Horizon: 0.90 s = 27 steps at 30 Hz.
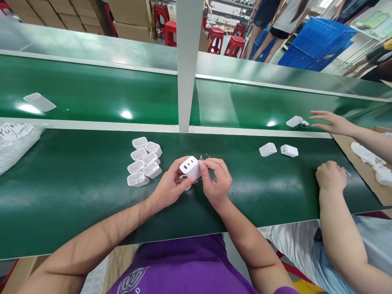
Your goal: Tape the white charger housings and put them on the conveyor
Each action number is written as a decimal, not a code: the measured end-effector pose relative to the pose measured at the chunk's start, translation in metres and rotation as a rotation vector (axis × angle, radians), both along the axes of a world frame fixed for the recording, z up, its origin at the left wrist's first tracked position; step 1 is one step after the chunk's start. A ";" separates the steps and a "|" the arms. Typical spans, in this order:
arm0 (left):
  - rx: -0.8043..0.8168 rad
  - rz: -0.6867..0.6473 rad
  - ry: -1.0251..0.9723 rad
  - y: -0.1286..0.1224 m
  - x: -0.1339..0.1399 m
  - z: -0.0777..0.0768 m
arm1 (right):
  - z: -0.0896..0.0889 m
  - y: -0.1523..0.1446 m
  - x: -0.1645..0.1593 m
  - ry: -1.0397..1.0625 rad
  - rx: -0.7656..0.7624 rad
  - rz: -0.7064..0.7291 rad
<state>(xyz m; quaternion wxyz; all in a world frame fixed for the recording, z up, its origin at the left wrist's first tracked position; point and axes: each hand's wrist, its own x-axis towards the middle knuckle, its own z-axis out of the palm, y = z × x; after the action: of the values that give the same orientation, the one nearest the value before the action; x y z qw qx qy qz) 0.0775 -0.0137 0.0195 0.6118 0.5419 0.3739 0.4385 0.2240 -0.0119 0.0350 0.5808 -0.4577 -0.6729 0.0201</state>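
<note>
A white charger housing (190, 166) with several port slots in its end face sits in my left hand (171, 183), whose fingers are closed around it. My right hand (216, 179) pinches at the housing's right side; whether a small part lies between thumb and finger is hidden. Just under the housing, a white rounded piece (185, 188) shows partly behind my left thumb. Left of my hands stand several open white housings (142, 163) in a cluster on the green work surface (92, 196). Tiny pale crumbs (201, 157) lie just beyond my right fingers.
At the right, a co-worker's hand (333, 122) reaches over the green belt (239, 106) near a white housing (294, 121); their other hand (330, 175) rests closed. Two white housings (268, 149) lie nearby. A post (187, 61) rises ahead. A plastic bag (18, 143) is at left.
</note>
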 end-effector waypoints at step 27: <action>0.269 0.203 0.292 0.000 -0.003 0.001 | -0.007 -0.001 -0.006 -0.101 0.070 -0.036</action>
<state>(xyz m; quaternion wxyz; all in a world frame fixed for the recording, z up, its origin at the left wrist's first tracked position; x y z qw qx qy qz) 0.0749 -0.0139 0.0202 0.4260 0.6360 0.4492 0.4607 0.2183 -0.0129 0.0281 0.5620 -0.4494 -0.6934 -0.0372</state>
